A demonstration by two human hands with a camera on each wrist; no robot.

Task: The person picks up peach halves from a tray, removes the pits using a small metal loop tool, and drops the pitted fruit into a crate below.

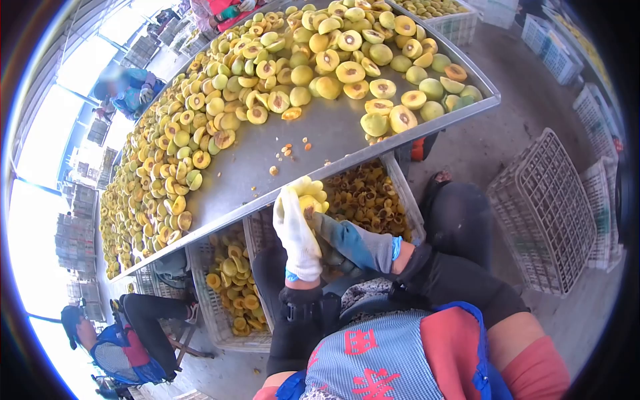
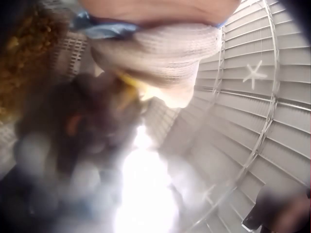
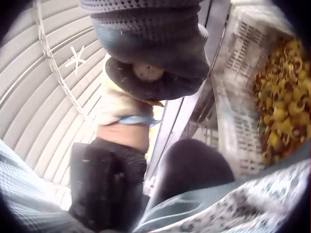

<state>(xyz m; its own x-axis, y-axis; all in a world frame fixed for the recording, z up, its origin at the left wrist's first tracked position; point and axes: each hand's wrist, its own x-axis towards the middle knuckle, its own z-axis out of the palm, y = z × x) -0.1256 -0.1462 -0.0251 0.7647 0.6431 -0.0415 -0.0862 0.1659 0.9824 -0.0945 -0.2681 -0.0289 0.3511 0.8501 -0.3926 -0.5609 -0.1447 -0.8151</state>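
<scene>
In the head view my left hand (image 1: 298, 235), in a white glove with yellow fingers, holds a halved yellow fruit (image 1: 308, 204) just off the metal table's front edge. My right hand (image 1: 347, 244), in a grey-blue glove, is close against the fruit and the left palm. The right wrist view shows its fingers curled round a pale brown, round-ended thing (image 3: 147, 72), like the butt of a handle; the rest of it is hidden. In the left wrist view the white glove (image 2: 160, 53) appears from the wrist side, and the fruit is blurred.
Halved yellow fruit (image 1: 267, 80) lies heaped on the metal table (image 1: 250, 157), with small pits near its front edge. Below are a crate of brownish fruit pieces (image 1: 410, 207) and a crate of yellow halves (image 1: 213, 313). An upturned crate (image 1: 550, 213) stands right; a seated person (image 1: 127, 340) is left.
</scene>
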